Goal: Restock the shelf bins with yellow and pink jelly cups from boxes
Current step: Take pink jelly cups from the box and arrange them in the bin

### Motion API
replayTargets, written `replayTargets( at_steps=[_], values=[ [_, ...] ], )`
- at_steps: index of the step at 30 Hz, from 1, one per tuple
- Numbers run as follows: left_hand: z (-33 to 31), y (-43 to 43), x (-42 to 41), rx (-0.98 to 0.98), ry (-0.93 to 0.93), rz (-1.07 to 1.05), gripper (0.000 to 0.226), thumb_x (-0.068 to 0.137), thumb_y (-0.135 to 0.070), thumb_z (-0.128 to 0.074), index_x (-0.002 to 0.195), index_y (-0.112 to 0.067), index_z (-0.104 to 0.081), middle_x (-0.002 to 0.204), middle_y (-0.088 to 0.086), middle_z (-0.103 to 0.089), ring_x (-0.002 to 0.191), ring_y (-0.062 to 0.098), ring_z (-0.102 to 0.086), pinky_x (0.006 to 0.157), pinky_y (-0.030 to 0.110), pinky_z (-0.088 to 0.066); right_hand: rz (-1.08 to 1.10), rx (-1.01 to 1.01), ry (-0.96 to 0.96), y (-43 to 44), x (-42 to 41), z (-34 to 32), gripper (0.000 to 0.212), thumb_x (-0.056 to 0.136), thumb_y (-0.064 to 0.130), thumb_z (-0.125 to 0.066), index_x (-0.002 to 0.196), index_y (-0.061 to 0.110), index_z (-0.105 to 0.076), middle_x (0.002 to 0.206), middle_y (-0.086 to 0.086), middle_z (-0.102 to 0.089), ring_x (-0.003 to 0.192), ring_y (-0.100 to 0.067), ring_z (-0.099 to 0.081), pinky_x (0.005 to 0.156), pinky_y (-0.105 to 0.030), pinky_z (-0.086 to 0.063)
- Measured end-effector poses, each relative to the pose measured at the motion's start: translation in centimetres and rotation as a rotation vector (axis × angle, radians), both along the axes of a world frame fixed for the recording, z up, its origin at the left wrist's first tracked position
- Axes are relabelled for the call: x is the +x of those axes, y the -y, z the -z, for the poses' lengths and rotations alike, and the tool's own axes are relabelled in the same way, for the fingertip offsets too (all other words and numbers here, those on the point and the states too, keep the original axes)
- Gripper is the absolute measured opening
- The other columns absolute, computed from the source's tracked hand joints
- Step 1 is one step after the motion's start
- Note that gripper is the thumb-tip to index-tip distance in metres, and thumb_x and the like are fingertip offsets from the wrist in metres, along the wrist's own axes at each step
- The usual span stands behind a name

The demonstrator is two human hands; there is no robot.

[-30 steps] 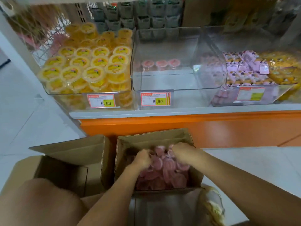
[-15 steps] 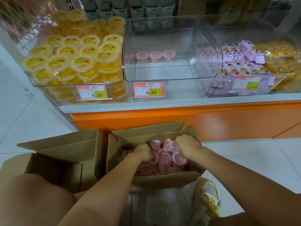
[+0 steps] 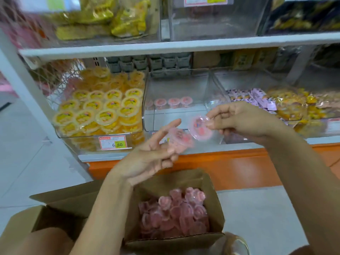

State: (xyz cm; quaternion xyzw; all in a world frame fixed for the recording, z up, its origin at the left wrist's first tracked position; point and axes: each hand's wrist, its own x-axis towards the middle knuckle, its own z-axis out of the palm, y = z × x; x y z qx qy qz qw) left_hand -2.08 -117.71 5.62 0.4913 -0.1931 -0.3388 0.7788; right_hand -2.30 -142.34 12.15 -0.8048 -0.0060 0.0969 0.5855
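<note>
**Q:** What do the hands hold in front of the shelf?

**A:** The right hand (image 3: pixel 239 122) pinches a pink jelly cup (image 3: pixel 199 128) by its rim between thumb and curled fingers, with the lid facing the camera. The left hand (image 3: pixel 147 155) is palm up, just below and to the left of the right one. It grips a second pink cup (image 3: pixel 179 139) at its fingertips, forefinger stretched straight. That cup is blurred.

**Q:** Do the two cups touch?

**A:** They sit edge to edge, but whether they meet cannot be told.

**Q:** Where is the stock?

**A:** Directly beneath both hands, an open cardboard box (image 3: pixel 174 242) stands on the floor, heaped with pink cups (image 3: pixel 174 214). A second box (image 3: pixel 60 199) stands open to the left of the left forearm, against the first.

**Q:** And the bins?

**A:** Beyond the hands, a clear bin (image 3: pixel 176 83) carries three pink cups (image 3: pixel 173 102) in a row at its back. To the left of the left hand, the neighbouring bin (image 3: pixel 79 144) is packed with yellow jelly cups (image 3: pixel 99 107). A price tag (image 3: pixel 112 142) on its front reads 6.60. To the right of the right hand lie purple and yellow packets (image 3: pixel 287 103).
</note>
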Motion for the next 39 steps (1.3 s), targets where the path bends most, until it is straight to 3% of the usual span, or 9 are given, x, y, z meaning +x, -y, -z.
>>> replayTargets(
  at_steps=[6, 10, 14, 23, 27, 30, 33, 36, 39],
  values=[
    [-2.8, 3.7, 5.7, 0.155, 0.033, -0.246, 0.040, 0.078, 0.007, -0.066, 0.105, -0.019, -0.054, 0.084, 0.006, -0.060, 0.059, 0.008, -0.046, 0.051, 0.016, -0.040, 0.297, -0.189, 0.244, -0.4, 4.8, -1.9, 0.012, 0.086, 0.001, -0.063, 0.088, 0.011, -0.068, 0.059, 0.001, -0.053, 0.043, -0.004, -0.045, 0.041, -0.012, -0.038],
    [-1.1, 5.4, 10.7, 0.590, 0.236, -0.527, 0.036, 0.074, 0.001, -0.075, 0.084, -0.021, -0.048, 0.097, 0.007, -0.060, 0.072, 0.012, -0.054, 0.064, 0.019, -0.042, 0.267, -0.668, 0.231, -1.4, 10.9, -0.3, 0.022, 0.087, 0.000, -0.054, 0.091, 0.013, -0.071, 0.085, -0.003, -0.067, 0.080, -0.022, -0.063, 0.070, -0.026, -0.049],
    [0.4, 6.5, 14.1, 0.957, 0.434, -0.506, 0.037, 0.070, 0.001, -0.078, 0.075, -0.018, -0.046, 0.072, -0.006, -0.046, 0.066, 0.011, -0.046, 0.048, 0.005, -0.033, 0.175, -0.966, 0.029, -2.6, 15.0, 3.5, 0.027, 0.089, -0.002, -0.051, 0.113, 0.000, -0.062, 0.119, -0.016, -0.063, 0.111, -0.031, -0.059, 0.081, -0.030, -0.047],
    [2.1, 8.0, 18.3, 1.184, 0.371, -0.435, 0.029, 0.084, 0.004, -0.051, 0.068, -0.020, -0.045, 0.089, 0.005, -0.056, 0.088, 0.015, -0.044, 0.070, 0.022, -0.039, 0.348, -0.753, -0.198, -1.9, 19.1, 7.2, 0.028, 0.089, 0.001, -0.054, 0.116, -0.001, -0.060, 0.126, -0.015, -0.060, 0.115, -0.028, -0.058, 0.087, -0.030, -0.047],
    [2.7, 7.9, 19.0, 1.138, 0.258, -0.483, 0.025, 0.090, -0.004, -0.052, 0.111, -0.010, -0.065, 0.110, -0.003, -0.062, 0.102, 0.013, -0.058, 0.078, 0.014, -0.046, 0.373, -0.737, -0.220, -1.7, 19.9, 7.9, 0.029, 0.091, 0.001, -0.051, 0.119, -0.002, -0.058, 0.128, -0.016, -0.058, 0.117, -0.030, -0.056, 0.087, -0.030, -0.046],
    [3.2, 7.7, 19.9, 1.155, 0.219, -0.504, 0.027, 0.088, -0.017, -0.062, 0.111, -0.003, -0.064, 0.107, 0.009, -0.067, 0.085, 0.019, -0.062, 0.065, 0.021, -0.050, 0.216, -0.782, -0.243, -1.7, 20.3, 8.1, 0.025, 0.090, 0.003, -0.049, 0.112, -0.001, -0.062, 0.116, -0.016, -0.062, 0.106, -0.029, -0.060, 0.074, -0.028, -0.046],
    [2.8, 7.6, 19.3, 1.118, 0.124, -0.548, 0.008, 0.086, -0.010, -0.063, 0.091, -0.004, -0.059, 0.075, 0.005, -0.060, 0.060, 0.014, -0.058, 0.051, 0.019, -0.050, 0.173, -0.834, -0.269, -1.6, 20.2, 8.0, 0.018, 0.090, 0.010, -0.053, 0.074, 0.003, -0.059, 0.077, -0.010, -0.057, 0.062, -0.024, -0.052, 0.048, -0.023, -0.038],
    [2.5, 7.6, 19.0, 1.163, -0.011, -0.540, 0.014, 0.089, -0.005, -0.054, 0.076, -0.002, -0.053, 0.078, 0.015, -0.063, 0.069, 0.027, -0.068, 0.067, 0.033, -0.059, 0.242, -0.828, -0.257, -1.4, 20.0, 8.0, 0.033, 0.087, 0.007, -0.056, 0.058, 0.009, -0.042, 0.040, -0.004, -0.049, 0.048, -0.015, -0.038, 0.029, -0.018, -0.032],
    [2.7, 7.7, 19.2, 1.178, -0.107, -0.497, 0.011, 0.089, -0.005, -0.057, 0.080, 0.001, -0.055, 0.074, 0.019, -0.064, 0.079, 0.032, -0.070, 0.079, 0.043, -0.058, 0.199, -0.756, -0.355, -1.1, 19.7, 7.8, 0.033, 0.091, 0.012, -0.056, 0.061, 0.012, -0.044, 0.023, 0.003, -0.040, 0.037, -0.010, -0.045, 0.035, -0.017, -0.036]
  ],
)
